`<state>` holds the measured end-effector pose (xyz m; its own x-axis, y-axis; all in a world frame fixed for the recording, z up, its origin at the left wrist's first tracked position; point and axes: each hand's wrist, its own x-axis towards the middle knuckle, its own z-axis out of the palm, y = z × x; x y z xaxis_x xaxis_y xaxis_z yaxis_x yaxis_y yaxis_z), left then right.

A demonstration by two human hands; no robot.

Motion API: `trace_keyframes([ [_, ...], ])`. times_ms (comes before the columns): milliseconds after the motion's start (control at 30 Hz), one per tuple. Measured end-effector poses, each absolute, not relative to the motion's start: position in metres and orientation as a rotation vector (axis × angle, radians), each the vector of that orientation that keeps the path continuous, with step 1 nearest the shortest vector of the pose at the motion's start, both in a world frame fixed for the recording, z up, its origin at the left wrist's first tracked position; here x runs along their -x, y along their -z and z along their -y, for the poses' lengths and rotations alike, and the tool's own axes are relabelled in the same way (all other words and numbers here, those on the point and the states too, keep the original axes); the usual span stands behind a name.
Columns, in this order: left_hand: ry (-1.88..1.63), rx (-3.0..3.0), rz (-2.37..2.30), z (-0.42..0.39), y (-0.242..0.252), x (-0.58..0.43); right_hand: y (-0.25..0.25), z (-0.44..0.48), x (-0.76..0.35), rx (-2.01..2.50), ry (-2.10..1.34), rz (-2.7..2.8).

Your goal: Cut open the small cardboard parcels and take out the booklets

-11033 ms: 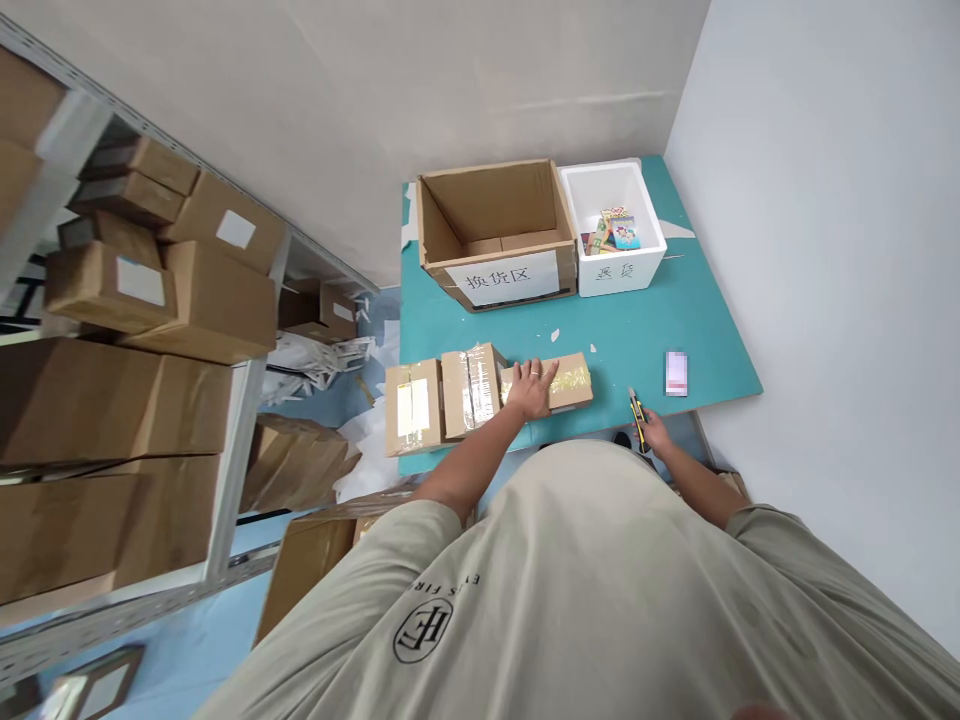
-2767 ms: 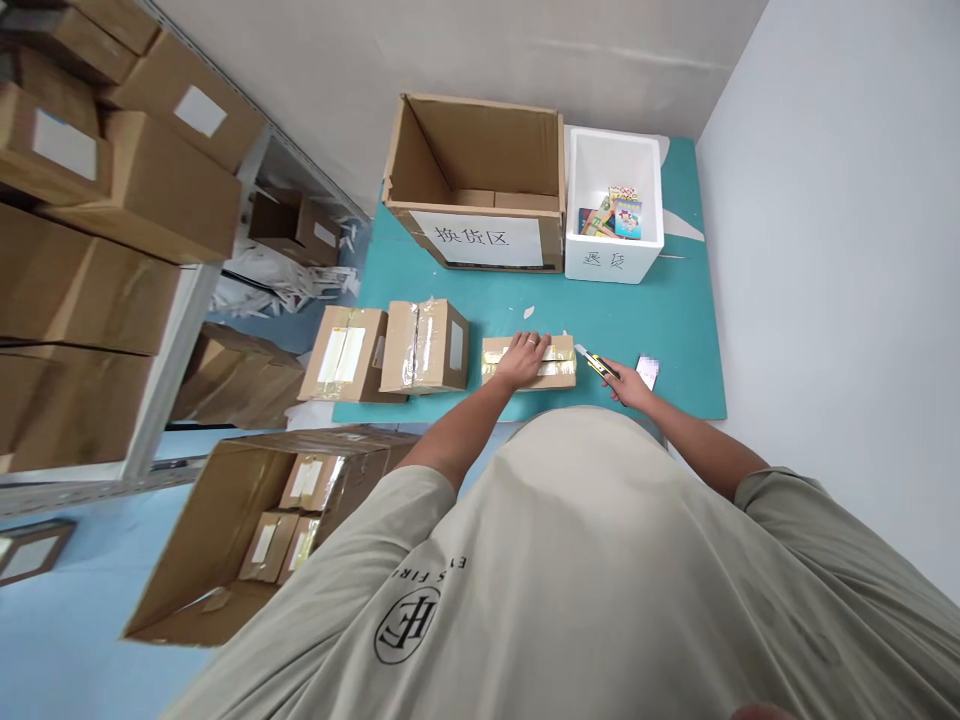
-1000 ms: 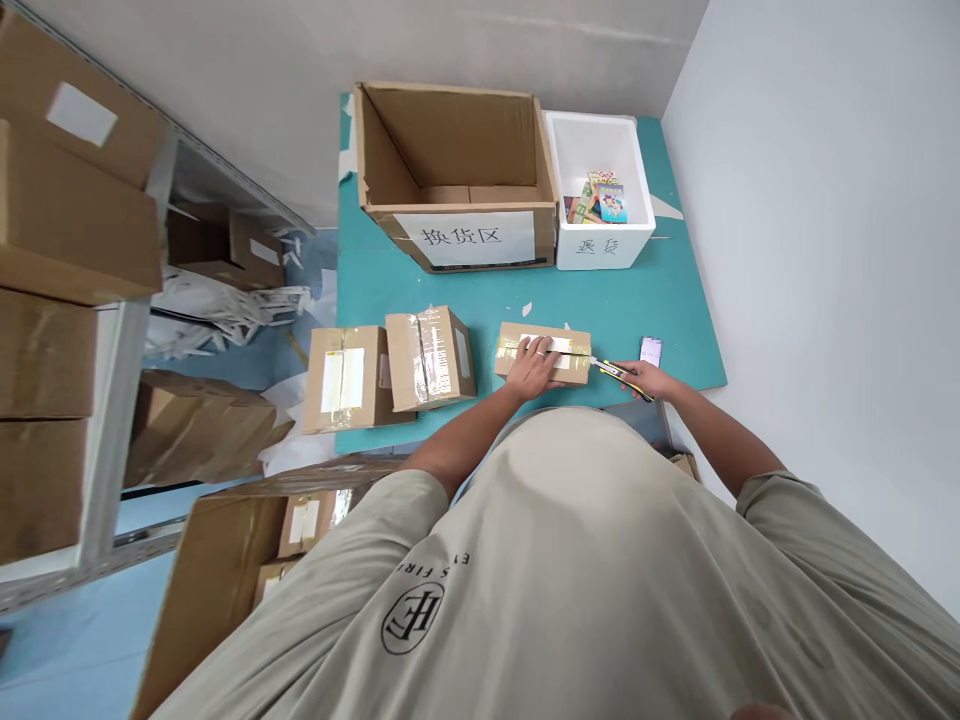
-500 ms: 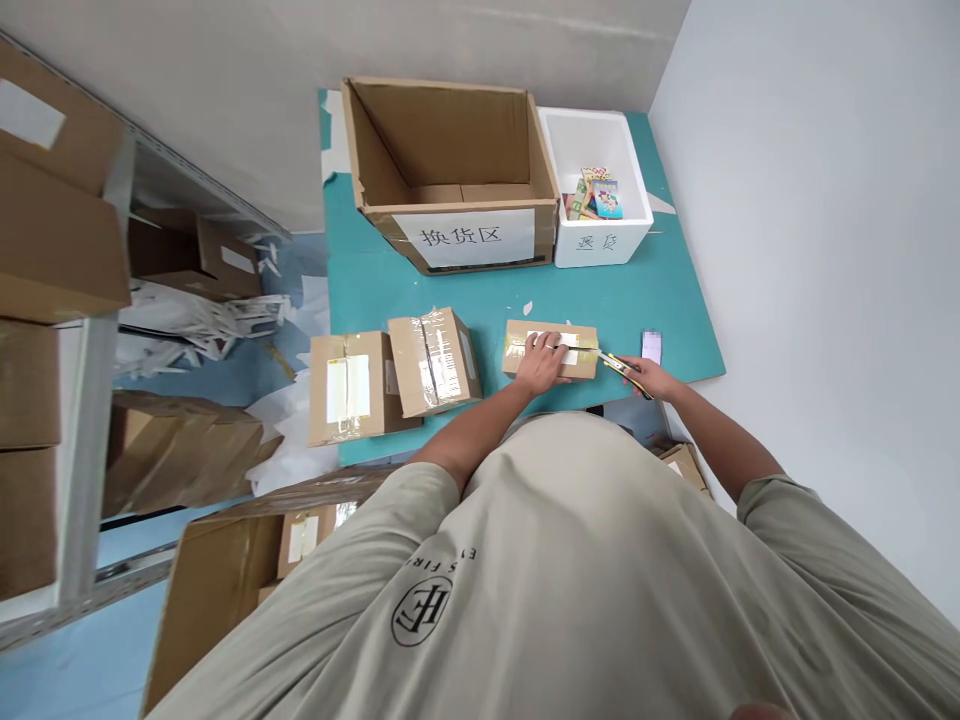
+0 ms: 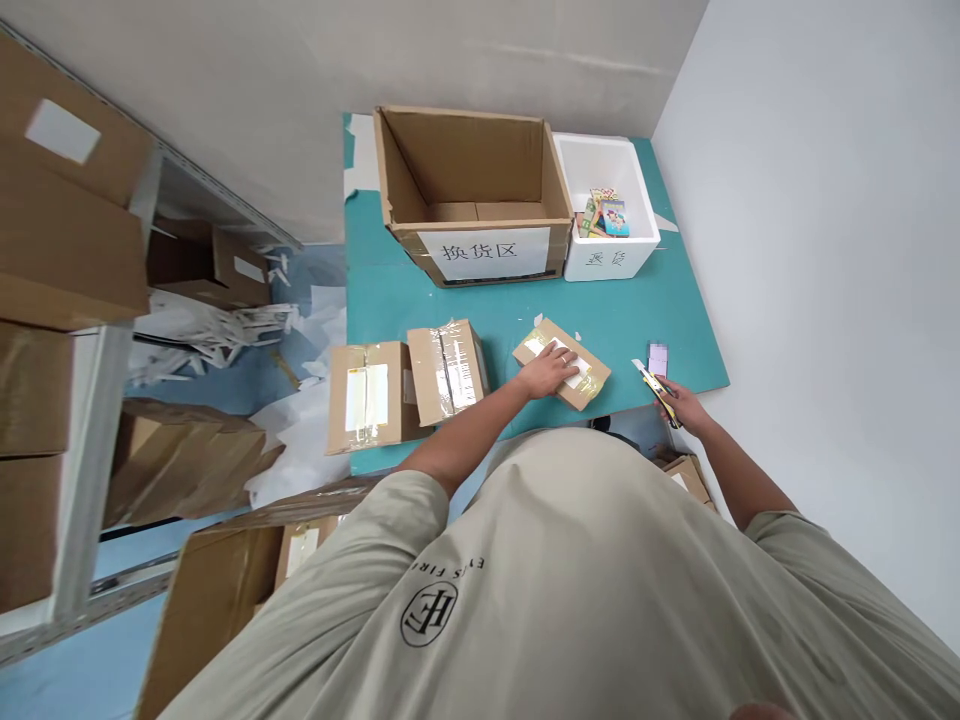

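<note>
Small brown cardboard box (image 5: 591, 372), taped and labelled in white, lying at a slant near the front edge of the teal worktop (image 5: 450, 305). A person's left hand (image 5: 549, 374) rests across its top, fingers extended and only slightly parted. Because that hand covers much of the box, I cannot tell whether its thumb clasps the side or whether the tape is slit through. The right hand (image 5: 679, 403) is closed around a yellow-and-black box cutter (image 5: 652, 382), its pale blade pointing up and left, near the box but apart from it. A pale-screened phone (image 5: 658, 356) lies just beyond the cutter. To the left stand two larger taped brown cartons (image 5: 448, 372). The step in hand seems to be cutting the tape; the next move calls for steadying the box and lining the blade up with any uncut tape, clear of the fingers.
</note>
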<state>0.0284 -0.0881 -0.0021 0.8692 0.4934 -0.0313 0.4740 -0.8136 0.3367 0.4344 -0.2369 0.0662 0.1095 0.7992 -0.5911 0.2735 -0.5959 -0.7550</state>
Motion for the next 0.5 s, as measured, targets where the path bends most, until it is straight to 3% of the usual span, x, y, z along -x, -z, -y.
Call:
trace_keyframes([
  [167, -0.046, -2.531, -0.763, 0.083, -0.012, -0.025, -0.053, 0.225, -0.419, 1.905, -1.477, 0.964],
  [367, -0.176, -2.119, -1.657, 0.121, -0.020, -0.090, -0.039, 0.201, -0.404, 1.842, -1.461, 0.947],
  [500, 0.025, -1.982, -1.730, 0.118, -0.013, -0.113, -0.035, 0.194, -0.401, 1.819, -1.502, 0.920],
])
